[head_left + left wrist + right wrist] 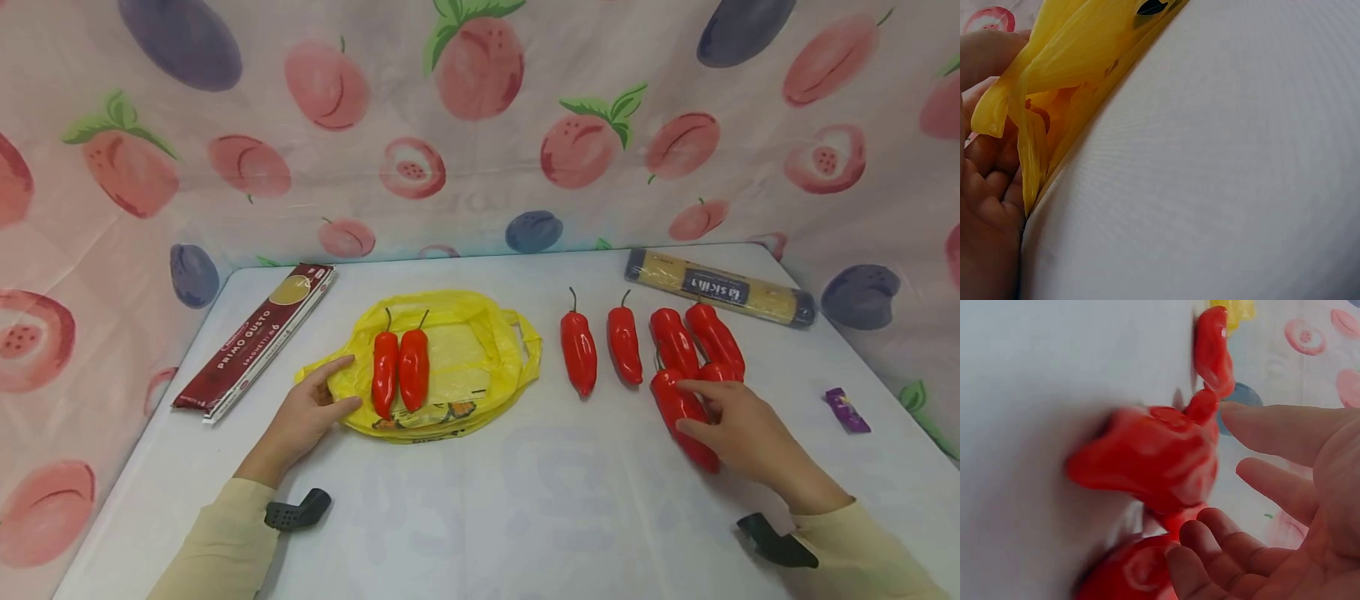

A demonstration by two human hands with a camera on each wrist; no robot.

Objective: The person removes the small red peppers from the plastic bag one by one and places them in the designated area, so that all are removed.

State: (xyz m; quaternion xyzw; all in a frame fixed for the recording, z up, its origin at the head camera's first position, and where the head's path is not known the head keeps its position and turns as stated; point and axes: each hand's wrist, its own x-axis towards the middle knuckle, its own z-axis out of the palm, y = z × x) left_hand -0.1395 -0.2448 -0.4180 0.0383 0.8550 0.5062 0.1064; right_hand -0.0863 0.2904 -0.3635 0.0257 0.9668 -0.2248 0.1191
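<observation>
A flattened yellow plastic bag (457, 358) lies left of the table's middle, with two red chili peppers (414, 371) side by side on it. My left hand (303, 417) is at the bag's left edge, thumb and forefinger apart; the left wrist view shows bag folds (1029, 125) between thumb and fingers. On the right, my right hand (738, 429) hovers at a cluster of several red peppers, thumb and fingers apart over the nearest pepper (686, 421). In the right wrist view the fingers are spread beside a pepper (1154, 456) without gripping it.
Two separate peppers (578, 354) lie between the bag and the cluster. A maroon spaghetti packet (255, 342) is at the table's left edge. Behind the cluster lies another pasta packet (720, 287). A small purple wrapped sweet (847, 411) sits at the far right.
</observation>
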